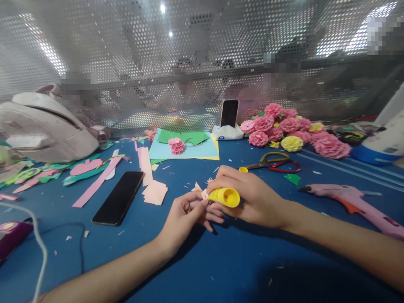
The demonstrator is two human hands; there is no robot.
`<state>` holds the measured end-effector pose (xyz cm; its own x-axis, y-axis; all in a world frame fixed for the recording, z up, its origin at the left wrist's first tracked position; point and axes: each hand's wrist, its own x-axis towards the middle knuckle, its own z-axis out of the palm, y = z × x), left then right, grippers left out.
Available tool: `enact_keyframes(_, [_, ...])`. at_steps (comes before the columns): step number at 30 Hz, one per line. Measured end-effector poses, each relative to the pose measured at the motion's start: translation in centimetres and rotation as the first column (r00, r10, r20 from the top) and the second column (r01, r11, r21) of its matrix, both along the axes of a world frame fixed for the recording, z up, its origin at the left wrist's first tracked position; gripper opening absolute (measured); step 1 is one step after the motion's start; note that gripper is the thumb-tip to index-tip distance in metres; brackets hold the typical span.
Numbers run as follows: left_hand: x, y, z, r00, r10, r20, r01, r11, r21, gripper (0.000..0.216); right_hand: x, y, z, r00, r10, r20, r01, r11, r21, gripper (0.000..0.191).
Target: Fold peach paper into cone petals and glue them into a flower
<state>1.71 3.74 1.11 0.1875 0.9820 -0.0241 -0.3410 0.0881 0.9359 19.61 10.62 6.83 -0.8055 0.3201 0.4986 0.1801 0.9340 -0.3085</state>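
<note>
My right hand is closed around a yellow glue stick, its round end turned toward me. The stick's far end meets a small pale pink paper piece. My left hand pinches that piece between thumb and forefinger, the other fingers spread below the glue stick. Just beyond my hands lie small paper scraps. A loose stack of pale pink paper squares rests left of my left hand. A small yellow cap stands near the scissors.
Red-and-yellow-handled scissors and a pink glue gun lie to the right. A black phone lies left. Behind are coloured sheets, a paper flower, a propped phone, a flower pile and a backpack.
</note>
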Motion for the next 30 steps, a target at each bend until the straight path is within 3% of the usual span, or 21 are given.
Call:
enact_keyframes(9, [-0.2, -0.1, -0.2, 1.000, 0.016, -0.012, -0.016, 1.000, -0.015, 0.037, 0.4, -0.1, 2.7, 0.979, 0.000, -0.204, -0.016, 0.997, -0.074, 0.015])
enact_keyframes(14, [-0.1, -0.2, -0.2, 1.000, 0.006, -0.024, -0.006, 1.000, 0.006, 0.038, 0.3, -0.1, 1.9, 0.991, 0.081, -0.110, -0.082, 0.997, -0.008, 0.017])
enact_keyframes(30, [0.1, -0.3, -0.4, 0.992, -0.029, -0.124, 0.035, 0.999, 0.040, 0.041, 0.0, -0.1, -0.2, 0.993, 0.112, 0.047, -0.120, 0.970, 0.213, 0.016])
